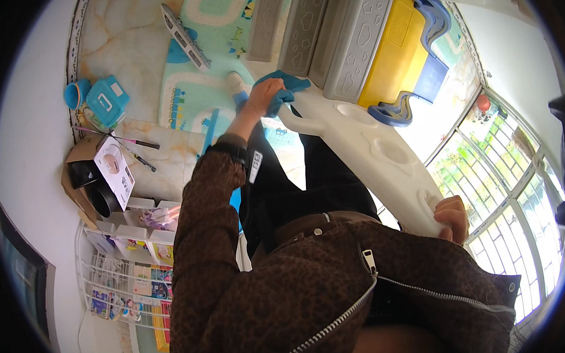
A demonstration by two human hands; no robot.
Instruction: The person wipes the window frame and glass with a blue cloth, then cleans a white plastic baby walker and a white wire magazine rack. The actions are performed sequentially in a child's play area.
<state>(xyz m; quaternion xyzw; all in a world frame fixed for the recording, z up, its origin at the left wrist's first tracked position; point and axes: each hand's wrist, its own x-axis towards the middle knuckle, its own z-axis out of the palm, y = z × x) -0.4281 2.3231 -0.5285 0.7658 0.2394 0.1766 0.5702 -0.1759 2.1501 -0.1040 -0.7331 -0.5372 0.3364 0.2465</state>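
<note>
My left hand (266,96) grips a teal cloth (284,79) against the upper end of a white plastic side panel (356,136) of a children's play climber. The cloth is bunched under my fingers and hangs over the panel's edge beside a loop-shaped handle part. At the lower right, my right hand (452,218) is closed around the panel's other end. Grey moulded steps (359,43), a yellow plastic part (392,46) and blue curved rails (392,111) adjoin the panel.
A patterned play mat (186,91) lies on the marble-look floor with a toy vehicle (185,37). To the left are a lidded teal box (107,101), a blue bucket (77,94), rackets (143,144), a cardboard box (75,183) and a wire shelf (127,270). A barred window (492,169) is right.
</note>
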